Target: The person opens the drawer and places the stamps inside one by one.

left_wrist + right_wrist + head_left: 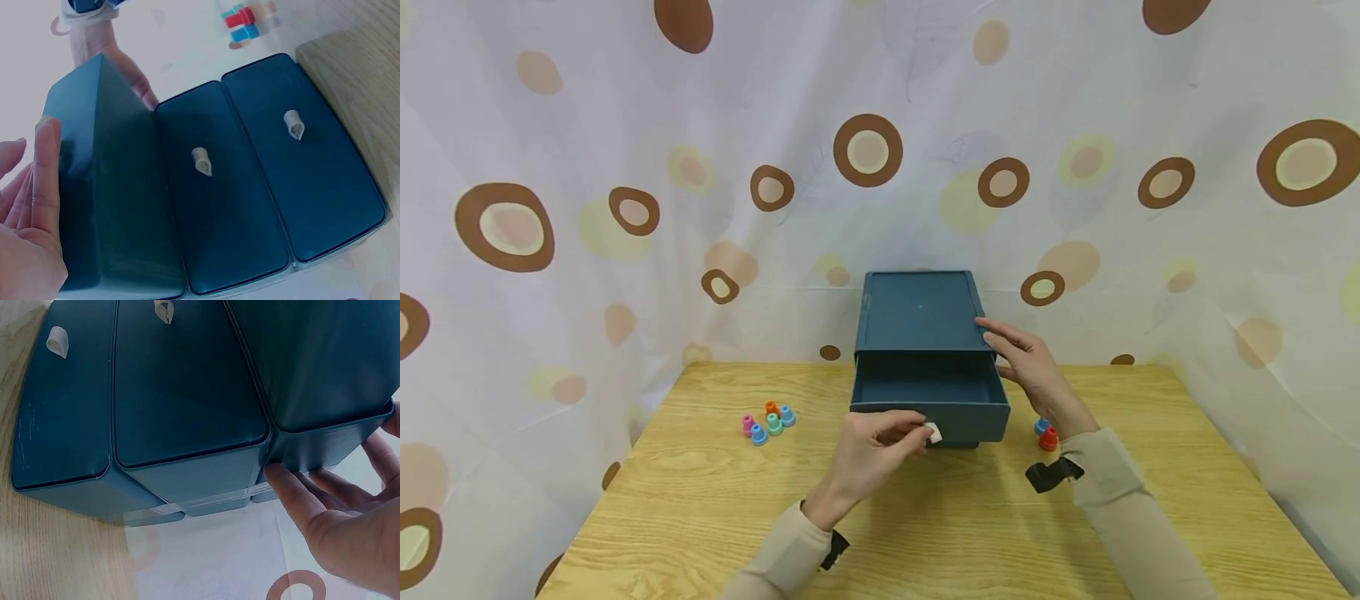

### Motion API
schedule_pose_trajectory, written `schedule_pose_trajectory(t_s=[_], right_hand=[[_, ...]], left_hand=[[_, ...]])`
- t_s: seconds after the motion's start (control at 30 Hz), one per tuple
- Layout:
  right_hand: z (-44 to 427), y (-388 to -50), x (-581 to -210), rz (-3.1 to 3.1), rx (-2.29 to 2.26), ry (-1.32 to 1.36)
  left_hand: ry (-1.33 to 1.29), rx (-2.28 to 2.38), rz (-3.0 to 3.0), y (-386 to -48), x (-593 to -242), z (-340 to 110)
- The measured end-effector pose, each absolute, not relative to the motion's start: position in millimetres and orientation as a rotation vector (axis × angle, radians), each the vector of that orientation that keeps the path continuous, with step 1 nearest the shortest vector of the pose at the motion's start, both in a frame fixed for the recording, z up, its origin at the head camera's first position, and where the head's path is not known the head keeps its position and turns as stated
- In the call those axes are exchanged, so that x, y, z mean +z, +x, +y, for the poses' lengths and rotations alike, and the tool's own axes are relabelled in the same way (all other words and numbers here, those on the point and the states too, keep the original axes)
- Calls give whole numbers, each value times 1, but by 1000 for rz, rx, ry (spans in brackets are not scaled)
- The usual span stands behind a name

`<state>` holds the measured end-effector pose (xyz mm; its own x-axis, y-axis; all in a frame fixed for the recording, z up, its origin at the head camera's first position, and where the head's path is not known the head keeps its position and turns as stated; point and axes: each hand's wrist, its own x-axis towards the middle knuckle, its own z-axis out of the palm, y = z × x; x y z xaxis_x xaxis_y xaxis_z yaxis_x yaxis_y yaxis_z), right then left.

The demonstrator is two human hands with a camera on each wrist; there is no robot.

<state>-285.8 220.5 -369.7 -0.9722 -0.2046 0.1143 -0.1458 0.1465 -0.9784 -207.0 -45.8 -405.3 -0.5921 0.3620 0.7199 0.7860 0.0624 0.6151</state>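
A dark blue drawer unit (921,312) stands on the table, its top drawer (966,423) pulled out and nothing visible inside the part I can see. My left hand (874,450) pinches the white pull tab (934,432) on that drawer's front between thumb and fingers. With fingers fairly straight, my right hand (1037,375) rests against the unit's right side and top edge; in the right wrist view its fingertips (278,472) touch the side wall. Below, the middle drawer (225,219) and bottom drawer (312,187) are closed, each with a white tab.
Several small colored plastic cone-shaped pieces (774,425) stand on the wooden table (700,500) left of the unit. On its right are a red piece (1048,439) and a blue one (1042,426), near my right wrist. A patterned curtain (805,317) hangs behind.
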Motion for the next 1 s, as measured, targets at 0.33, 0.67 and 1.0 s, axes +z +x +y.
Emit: schedule_pose_trajectory(t_s=[0.33, 0.67, 1.0], right_hand=[[222, -284, -369, 2317, -2007, -359], [223, -285, -369, 2296, -2011, -378], [223, -287, -370, 2299, -2005, -378]], left_hand=[[-1114, -1647, -1824, -209, -388, -61], [-909, -1781, -1643, -217, -386, -84], [-677, -1823, -1727, -229, -394, -103]])
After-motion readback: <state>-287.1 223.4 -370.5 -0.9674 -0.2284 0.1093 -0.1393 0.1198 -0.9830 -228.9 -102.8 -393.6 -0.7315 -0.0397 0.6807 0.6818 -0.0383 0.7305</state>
